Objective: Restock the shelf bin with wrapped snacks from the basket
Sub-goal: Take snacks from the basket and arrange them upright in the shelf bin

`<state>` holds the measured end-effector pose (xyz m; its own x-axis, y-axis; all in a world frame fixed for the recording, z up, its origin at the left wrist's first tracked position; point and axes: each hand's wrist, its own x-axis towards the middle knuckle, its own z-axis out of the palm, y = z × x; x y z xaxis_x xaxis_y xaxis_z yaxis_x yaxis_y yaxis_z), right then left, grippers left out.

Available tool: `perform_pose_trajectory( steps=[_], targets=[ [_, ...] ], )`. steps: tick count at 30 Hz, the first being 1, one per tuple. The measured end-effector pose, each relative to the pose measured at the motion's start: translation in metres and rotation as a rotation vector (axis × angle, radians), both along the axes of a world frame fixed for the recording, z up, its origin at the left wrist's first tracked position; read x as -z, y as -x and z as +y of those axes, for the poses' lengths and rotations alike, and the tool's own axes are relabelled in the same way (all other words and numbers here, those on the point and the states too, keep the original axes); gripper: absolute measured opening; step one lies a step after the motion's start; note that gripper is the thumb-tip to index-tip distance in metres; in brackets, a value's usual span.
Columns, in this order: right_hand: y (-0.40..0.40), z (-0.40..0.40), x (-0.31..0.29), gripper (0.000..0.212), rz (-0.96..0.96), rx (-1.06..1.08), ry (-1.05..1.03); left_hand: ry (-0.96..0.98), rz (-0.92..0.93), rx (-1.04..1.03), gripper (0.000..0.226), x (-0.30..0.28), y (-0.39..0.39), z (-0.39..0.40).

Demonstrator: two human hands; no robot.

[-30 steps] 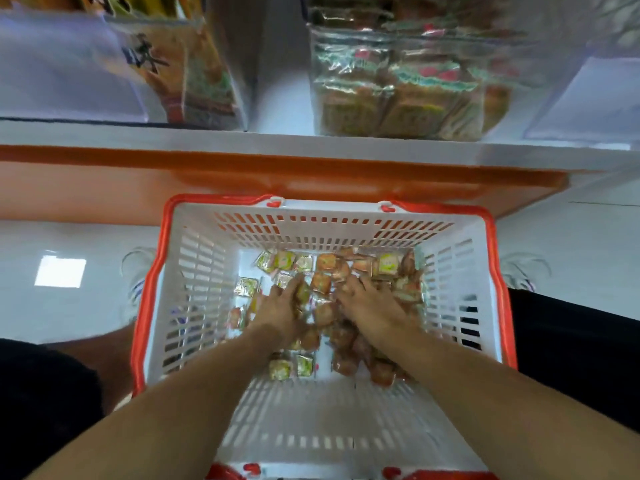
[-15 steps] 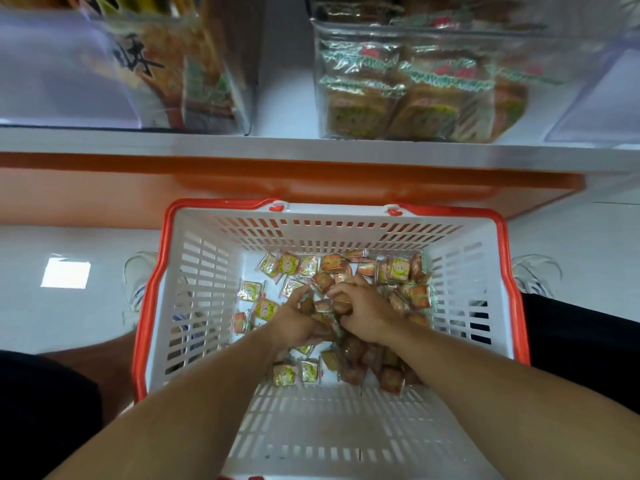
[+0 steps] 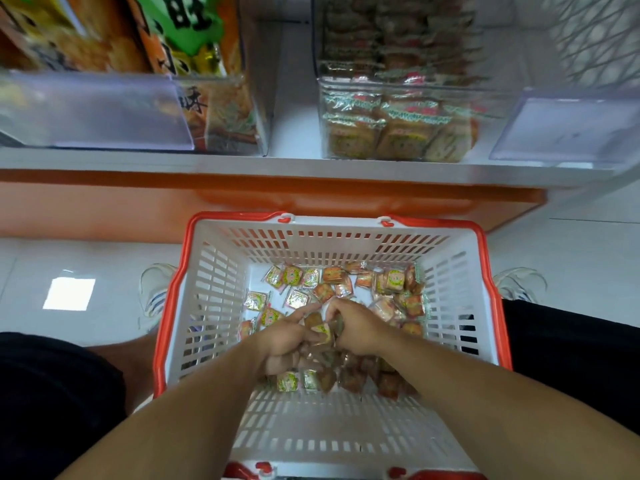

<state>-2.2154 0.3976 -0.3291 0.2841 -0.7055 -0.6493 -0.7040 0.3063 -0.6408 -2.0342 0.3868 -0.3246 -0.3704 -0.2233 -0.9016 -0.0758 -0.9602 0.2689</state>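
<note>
A white basket [image 3: 211,306] with an orange rim sits below the shelf, with several small wrapped snacks [image 3: 294,276] scattered on its floor. Both my hands are down inside it, cupped together. My left hand [image 3: 284,342] and my right hand [image 3: 360,327] curl round a bunch of the wrapped snacks [image 3: 322,332] held between them. On the shelf above stands a clear shelf bin [image 3: 398,98], partly filled with the same kind of wrapped snacks.
A second clear bin [image 3: 214,109] with large snack bags stands at the shelf's left. A clear label holder [image 3: 568,129] sits at the right. The orange shelf front [image 3: 277,199] overhangs the basket's far rim. White shoes [image 3: 154,292] flank the basket.
My hands have drawn together from spread over the snacks into a cupped grip on a bunch. The view has tilted up, showing more of the shelf.
</note>
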Motion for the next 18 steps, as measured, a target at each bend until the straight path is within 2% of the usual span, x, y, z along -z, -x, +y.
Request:
perform_pose_trajectory(
  steps=[3, 9, 11, 14, 18],
  targets=[
    [0.007, -0.004, -0.016, 0.031, -0.080, 0.048, -0.030, -0.035, 0.069, -0.021, 0.061, -0.012, 0.001, -0.001],
    [0.019, -0.045, -0.091, 0.039, -0.033, 0.124, -0.048, 0.038, 0.232, -0.202, 0.063, -0.070, 0.010, -0.034],
    [0.021, -0.059, -0.137, 0.045, -0.014, 0.056, -0.030, 0.089, 0.293, -0.165, 0.065, -0.100, 0.011, -0.045],
    [0.022, -0.065, -0.209, 0.066, 0.015, -0.067, 0.070, 0.183, 0.339, -0.084, 0.059, -0.152, 0.017, -0.058],
    [0.030, -0.052, -0.289, 0.052, -0.059, 0.062, 0.270, 0.376, 0.318, 0.052, 0.054, -0.227, 0.028, -0.067]
  ],
)
